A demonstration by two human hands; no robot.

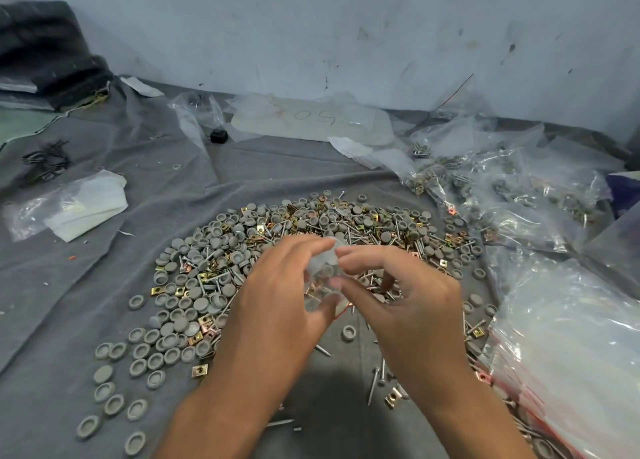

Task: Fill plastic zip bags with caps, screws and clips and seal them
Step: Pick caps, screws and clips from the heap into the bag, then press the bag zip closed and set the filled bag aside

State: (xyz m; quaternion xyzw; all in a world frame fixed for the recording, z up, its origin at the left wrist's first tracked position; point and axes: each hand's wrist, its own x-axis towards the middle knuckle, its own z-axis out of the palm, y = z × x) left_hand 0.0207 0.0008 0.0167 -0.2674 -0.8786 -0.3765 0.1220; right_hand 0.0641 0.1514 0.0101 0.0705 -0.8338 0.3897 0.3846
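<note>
Both hands pinching one clear zip bag above the hardware pile.
Left hand (277, 295) and right hand (405, 295) grip the zip bag (323, 268) with curled fingertips; grey cloth (104, 285), scuffed wall (311, 25).

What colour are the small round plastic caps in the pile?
Grey, matte; the small round plastic caps show best in the head view.

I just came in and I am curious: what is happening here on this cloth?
A person is packing small hardware. Both hands, left hand and right hand, hold a small clear zip bag between their fingers above a pile of grey caps, screws and clips on a grey cloth. Filled bags lie at the right.
</note>
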